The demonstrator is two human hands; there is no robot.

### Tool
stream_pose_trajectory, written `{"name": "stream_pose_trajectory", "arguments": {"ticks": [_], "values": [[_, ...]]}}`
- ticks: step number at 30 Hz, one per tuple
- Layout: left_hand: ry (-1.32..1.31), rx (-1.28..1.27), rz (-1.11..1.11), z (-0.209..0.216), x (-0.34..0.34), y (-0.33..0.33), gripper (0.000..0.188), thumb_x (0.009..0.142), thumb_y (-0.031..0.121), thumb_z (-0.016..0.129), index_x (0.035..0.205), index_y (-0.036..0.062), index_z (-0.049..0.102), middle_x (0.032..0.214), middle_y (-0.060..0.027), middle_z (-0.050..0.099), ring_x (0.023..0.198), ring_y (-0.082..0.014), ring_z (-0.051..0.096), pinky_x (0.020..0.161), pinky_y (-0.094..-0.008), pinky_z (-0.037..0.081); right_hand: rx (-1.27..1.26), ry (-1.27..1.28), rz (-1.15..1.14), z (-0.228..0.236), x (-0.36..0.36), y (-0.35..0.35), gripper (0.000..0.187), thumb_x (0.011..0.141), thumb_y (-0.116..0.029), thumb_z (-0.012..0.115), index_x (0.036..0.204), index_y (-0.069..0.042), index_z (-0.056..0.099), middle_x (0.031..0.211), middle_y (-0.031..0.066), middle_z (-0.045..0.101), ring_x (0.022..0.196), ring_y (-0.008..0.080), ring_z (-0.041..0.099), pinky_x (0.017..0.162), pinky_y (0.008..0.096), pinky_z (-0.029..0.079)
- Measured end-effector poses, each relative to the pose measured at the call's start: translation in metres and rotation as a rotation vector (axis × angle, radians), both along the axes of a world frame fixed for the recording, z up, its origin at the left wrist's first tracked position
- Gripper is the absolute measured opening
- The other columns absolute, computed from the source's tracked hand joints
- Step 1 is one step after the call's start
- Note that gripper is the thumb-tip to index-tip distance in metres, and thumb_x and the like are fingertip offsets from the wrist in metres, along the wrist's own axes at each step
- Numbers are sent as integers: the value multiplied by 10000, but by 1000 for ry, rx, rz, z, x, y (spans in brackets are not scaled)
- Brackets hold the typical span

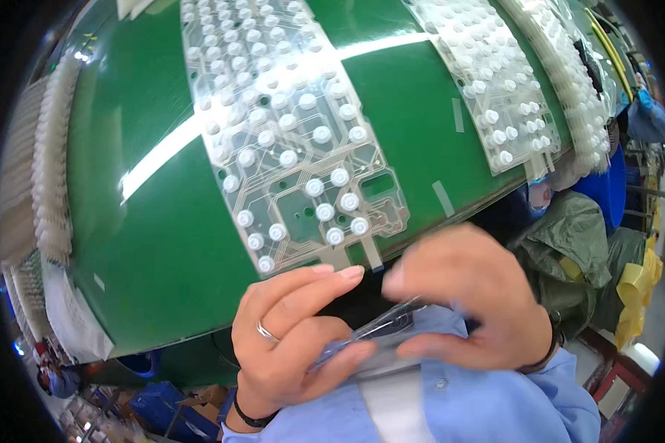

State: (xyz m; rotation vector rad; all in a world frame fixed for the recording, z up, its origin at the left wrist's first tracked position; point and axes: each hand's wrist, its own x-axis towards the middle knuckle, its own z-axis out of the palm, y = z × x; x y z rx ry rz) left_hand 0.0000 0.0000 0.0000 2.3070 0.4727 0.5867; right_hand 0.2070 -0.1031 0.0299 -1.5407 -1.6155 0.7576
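My left hand (288, 336), wearing a ring, is closed in a pinch on a clear, shiny plastic film piece (377, 325) at the table's near edge. My right hand (476, 299) curves over the film's other end, blurred by motion, so I cannot tell whether it grips. Just beyond my fingers lies a transparent flexible circuit sheet (292, 171) with rows of white rubber domes and printed traces. Its short tail (372, 253) hangs toward the near edge, close to my fingertips.
The green tabletop (151, 266) carries a second domed sheet (495, 96) at the right. Stacks of similar sheets stand at the left (52, 162) and far right (569, 81). Beyond the right edge are a dark green plastic bag (569, 229) and a blue bin (612, 184).
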Motion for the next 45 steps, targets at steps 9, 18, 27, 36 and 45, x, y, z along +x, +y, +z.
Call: {"name": "stream_pose_trajectory", "arguments": {"ticks": [9,18,27,36,45], "values": [[32,-170,29,18,-4,-17,193,724,158,793,829,52,670,704,-46,663,564,-187,615,490,-284,453,-112,-154,100,8,-10,-19,235,785,-157,721,993,-61,671,856,55,639,781,227,621,705,348,487],[-2,-91,28,13,1,-26,189,734,190,779,793,64,650,613,-38,572,507,-200,571,446,-296,422,139,-87,-24,2,-26,-14,265,726,-162,756,966,-81,678,940,51,640,887,244,604,818,375,447],[-11,-2,74,11,-6,13,289,713,296,789,712,84,591,868,-70,704,863,-277,678,698,-358,502,101,269,-209,3,0,-5,122,772,16,704,879,-38,679,880,85,639,841,221,615,732,313,483],[185,84,-51,1,-5,14,312,798,362,695,680,112,550,1167,-79,682,1175,-308,564,884,-415,382,-225,337,-427,-11,22,27,45,859,-22,649,900,-4,652,844,38,618,696,52,557,559,201,418],[194,132,-75,-9,-8,15,375,824,453,671,656,145,539,1147,-38,691,1151,-275,573,832,-384,376,-252,51,-444,-13,12,50,36,810,-22,674,840,-33,659,761,62,638,519,118,548,483,250,409]]}}
